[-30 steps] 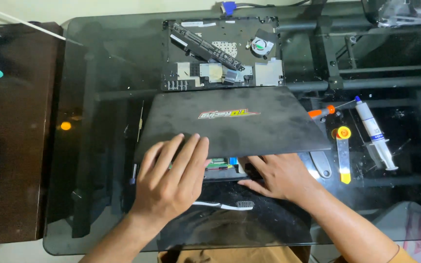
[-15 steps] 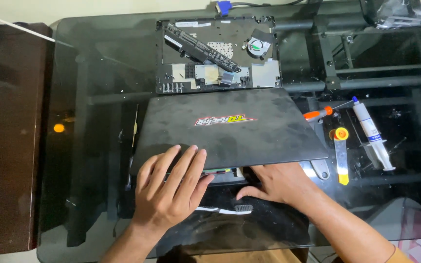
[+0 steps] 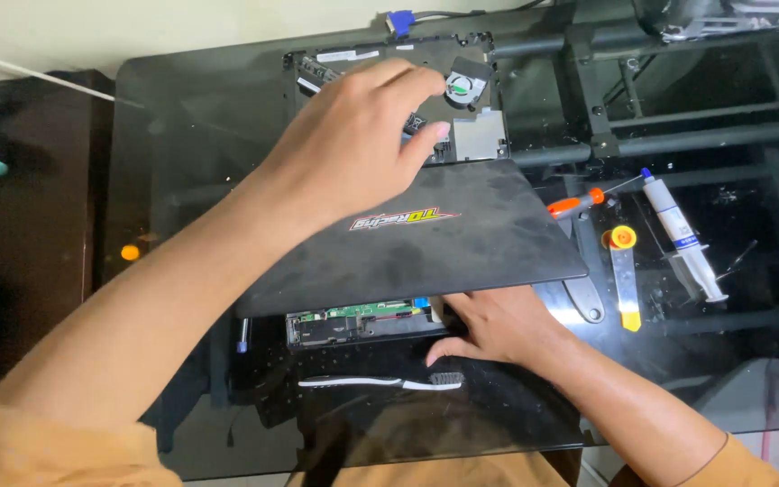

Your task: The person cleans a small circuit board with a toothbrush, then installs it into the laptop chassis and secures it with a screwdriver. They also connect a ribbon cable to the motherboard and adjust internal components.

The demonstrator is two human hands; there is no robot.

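A dusty black laptop cover [image 3: 444, 243] lies across an opened laptop [image 3: 362, 323] on the glass surface [image 3: 182, 108]. The left hand [image 3: 353, 135] hovers with fingers loosely curled, empty, over the exposed base [image 3: 475, 135]. The right hand [image 3: 489, 325] rests open beside a toothbrush [image 3: 380, 382].

Toothbrush [image 3: 380, 382] before laptop lid [image 3: 426, 239]; syringe [image 3: 682, 236] right

Bare glass [image 3: 191, 126] left, syringe [image 3: 682, 236] and screwdriver [image 3: 579, 202] crowd right
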